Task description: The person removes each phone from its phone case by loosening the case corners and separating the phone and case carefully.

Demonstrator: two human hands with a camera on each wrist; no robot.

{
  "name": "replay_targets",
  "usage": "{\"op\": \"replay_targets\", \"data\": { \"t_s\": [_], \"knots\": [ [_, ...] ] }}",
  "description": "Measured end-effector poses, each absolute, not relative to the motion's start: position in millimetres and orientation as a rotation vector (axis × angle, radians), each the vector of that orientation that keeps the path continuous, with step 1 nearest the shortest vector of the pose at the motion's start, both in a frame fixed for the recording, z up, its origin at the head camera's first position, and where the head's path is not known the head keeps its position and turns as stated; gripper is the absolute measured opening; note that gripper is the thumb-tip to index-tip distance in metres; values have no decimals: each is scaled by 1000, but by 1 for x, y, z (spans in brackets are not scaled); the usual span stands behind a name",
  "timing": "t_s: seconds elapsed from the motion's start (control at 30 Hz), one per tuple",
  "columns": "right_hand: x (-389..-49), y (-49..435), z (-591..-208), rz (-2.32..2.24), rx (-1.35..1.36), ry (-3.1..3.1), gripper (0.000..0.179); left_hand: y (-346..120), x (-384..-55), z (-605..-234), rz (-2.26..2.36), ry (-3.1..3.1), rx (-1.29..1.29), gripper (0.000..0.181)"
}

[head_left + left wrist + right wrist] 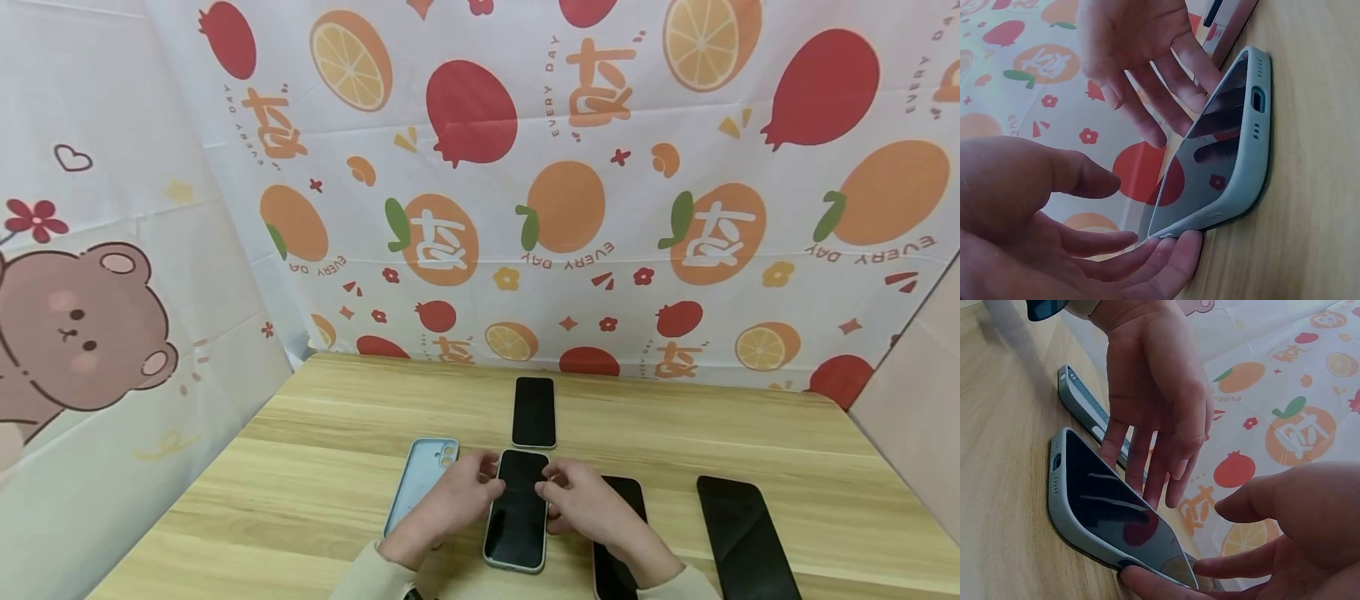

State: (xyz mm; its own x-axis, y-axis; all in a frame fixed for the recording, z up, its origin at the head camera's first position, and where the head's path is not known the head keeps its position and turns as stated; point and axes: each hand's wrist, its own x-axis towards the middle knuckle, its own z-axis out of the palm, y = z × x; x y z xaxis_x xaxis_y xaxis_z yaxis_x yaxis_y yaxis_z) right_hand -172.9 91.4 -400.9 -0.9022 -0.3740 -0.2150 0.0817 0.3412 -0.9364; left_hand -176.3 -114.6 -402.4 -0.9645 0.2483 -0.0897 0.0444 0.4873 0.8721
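Note:
A smartphone (pixel 517 521) in a pale grey-blue case lies screen up on the table between both hands. My left hand (pixel 467 490) is at its left side; in the left wrist view its fingertips (pixel 1175 253) meet the case's long edge while the thumb stays raised off the screen. On the opposite side is my right hand (pixel 581 502), loosely bent, with a fingertip (pixel 1141 580) at the case's side and its thumb lifted too. Beside the left hand lies an unoccupied light blue phone case (pixel 422 473), inner side up, partly covered by that forearm.
Another dark-screened phone (pixel 534 412) lies just beyond the middle one. A phone with a pinkish edge (pixel 628 493) is partly under the right forearm, and a larger black phone (pixel 750 537) lies farther right. Fruit-printed cloth (pixel 495 292) hangs behind the wooden table (pixel 330 467).

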Motion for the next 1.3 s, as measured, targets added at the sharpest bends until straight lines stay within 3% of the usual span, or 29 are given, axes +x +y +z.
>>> {"op": "replay_targets", "data": {
  "t_s": [0.37, 0.6, 0.87, 1.3],
  "knots": [
    [-173, 92, -402, -1579, -268, 2221, 46, -116, -179, -405, 1667, 2346, 290, 54],
    [-174, 92, -405, -1601, -311, 2198, 48, -113, -179, -406, 1679, 2246, 386, 30],
    [-171, 95, -402, -1663, -326, 2164, 53, -109, -174, -410, 1774, 2157, 271, 41],
    [-184, 122, -395, -1924, -261, 2074, 43, -104, -170, -396, 1907, 1933, 355, 35]
  ]
}}
